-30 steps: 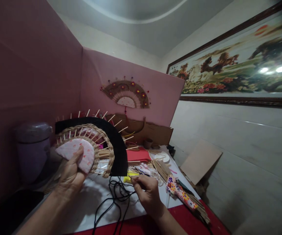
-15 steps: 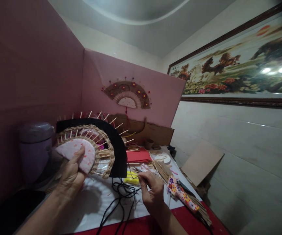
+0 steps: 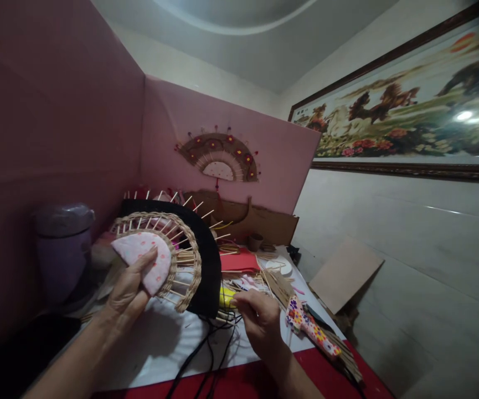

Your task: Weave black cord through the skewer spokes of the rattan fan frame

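Note:
My left hand (image 3: 129, 293) grips a half-round woven fan (image 3: 187, 244) by its pale padded centre with red dots, thumb on the front face. Thin wooden sticks fan outward through a braided tan band and a wide black band (image 3: 210, 271), their tips poking past the rim. Just right of the fan's lower corner, my right hand (image 3: 259, 316) is closed, thumb and forefinger pinched together, on what looks like the black cord (image 3: 233, 327). Loops of that cord hang below the fan onto the white table covering (image 3: 152, 349).
A finished-looking fan (image 3: 218, 158) hangs on the pink panel. Red sheets (image 3: 239, 261), a yellow packet (image 3: 226, 296), loose sticks and a flower-patterned hot-glue-gun-shaped item (image 3: 312, 330) lie on the table. A lidded bin (image 3: 62, 249) stands left; a board (image 3: 347, 274) leans right.
The fan in my left hand has shifted right and tilted, its lower corner dropping towards my right hand. The cord loops beneath it hang lower and closer together. My right hand stays pinched.

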A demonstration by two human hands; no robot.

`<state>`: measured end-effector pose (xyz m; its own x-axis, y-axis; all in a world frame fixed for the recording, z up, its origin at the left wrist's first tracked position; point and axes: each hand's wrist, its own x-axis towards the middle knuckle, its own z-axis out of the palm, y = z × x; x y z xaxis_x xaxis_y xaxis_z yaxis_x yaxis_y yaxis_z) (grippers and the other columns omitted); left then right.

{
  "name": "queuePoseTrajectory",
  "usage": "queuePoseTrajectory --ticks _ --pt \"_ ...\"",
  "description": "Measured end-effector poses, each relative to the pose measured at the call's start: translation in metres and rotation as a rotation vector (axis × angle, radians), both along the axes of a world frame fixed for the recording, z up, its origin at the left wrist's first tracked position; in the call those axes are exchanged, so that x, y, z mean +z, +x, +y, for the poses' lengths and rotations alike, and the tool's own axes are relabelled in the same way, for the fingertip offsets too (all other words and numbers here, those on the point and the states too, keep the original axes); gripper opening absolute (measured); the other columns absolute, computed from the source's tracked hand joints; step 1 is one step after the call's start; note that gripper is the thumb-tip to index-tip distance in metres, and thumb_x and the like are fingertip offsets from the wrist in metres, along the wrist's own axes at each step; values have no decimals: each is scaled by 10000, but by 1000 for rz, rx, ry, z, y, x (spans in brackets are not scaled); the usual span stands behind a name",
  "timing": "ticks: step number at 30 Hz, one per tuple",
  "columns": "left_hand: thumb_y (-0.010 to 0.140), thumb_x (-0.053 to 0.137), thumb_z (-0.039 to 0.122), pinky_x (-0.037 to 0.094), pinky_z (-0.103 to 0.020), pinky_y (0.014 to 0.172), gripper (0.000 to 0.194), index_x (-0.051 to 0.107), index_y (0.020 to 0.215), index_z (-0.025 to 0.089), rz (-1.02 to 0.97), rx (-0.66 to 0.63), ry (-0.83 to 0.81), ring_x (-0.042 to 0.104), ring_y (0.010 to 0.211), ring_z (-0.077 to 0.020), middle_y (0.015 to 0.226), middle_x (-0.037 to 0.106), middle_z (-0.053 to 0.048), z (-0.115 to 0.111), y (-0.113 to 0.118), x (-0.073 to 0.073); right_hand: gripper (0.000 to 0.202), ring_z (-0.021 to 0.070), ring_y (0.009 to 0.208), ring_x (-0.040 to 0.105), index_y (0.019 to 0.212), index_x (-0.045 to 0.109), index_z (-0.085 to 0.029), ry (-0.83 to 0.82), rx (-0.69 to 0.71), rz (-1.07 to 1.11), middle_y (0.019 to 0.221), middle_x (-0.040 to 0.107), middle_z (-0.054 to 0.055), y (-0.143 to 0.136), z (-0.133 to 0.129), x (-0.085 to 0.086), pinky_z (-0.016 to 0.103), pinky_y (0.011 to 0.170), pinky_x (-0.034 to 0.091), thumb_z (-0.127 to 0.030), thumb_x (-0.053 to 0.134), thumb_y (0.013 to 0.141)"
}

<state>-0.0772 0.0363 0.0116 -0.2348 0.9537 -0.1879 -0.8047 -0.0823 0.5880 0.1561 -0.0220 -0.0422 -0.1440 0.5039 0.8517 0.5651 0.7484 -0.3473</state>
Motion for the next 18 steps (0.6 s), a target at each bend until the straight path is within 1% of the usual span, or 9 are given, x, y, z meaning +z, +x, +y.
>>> queuePoseTrajectory --ticks 3,7,12,15,18 --pt "770 540 29 567 -244 618 183 642 897 113 68 -19 56 646 559 -115 705 693 -33 2 1 -4 115 118 592 600 804 631 -201 42 -1 -20 674 663 11 2 0 0 231 578 428 -131 541 819" --pt "763 565 54 564 -238 604 143 651 837 141 63 -31 64 645 567 -120 711 693 -28 5 6 -12 125 112 562 612 795 649 -206 133 -66 -141 631 677 5 3 1 0 229 566 408 -160 538 830" --pt "749 583 50 564 -257 636 151 649 856 134 94 -64 89 651 599 -128 751 692 -42 0 13 -15 165 112 572 626 794 659 -215 103 -80 -245 602 670 10 2 1 -4 216 591 428 -208 506 854" --pt "741 570 24 564 -265 635 168 642 856 123 94 -107 96 652 615 -133 767 691 -50 -3 16 -15 167 111 581 629 806 655 -217 97 -77 -222 622 678 12 0 0 -5 213 596 434 -208 496 858" --pt "721 564 -7 562 -260 623 226 639 888 126 74 -146 99 652 631 -139 771 690 -51 -6 19 -16 126 109 589 628 819 640 -211 87 -56 -163 655 684 9 -1 0 -4 211 587 429 -171 522 840"
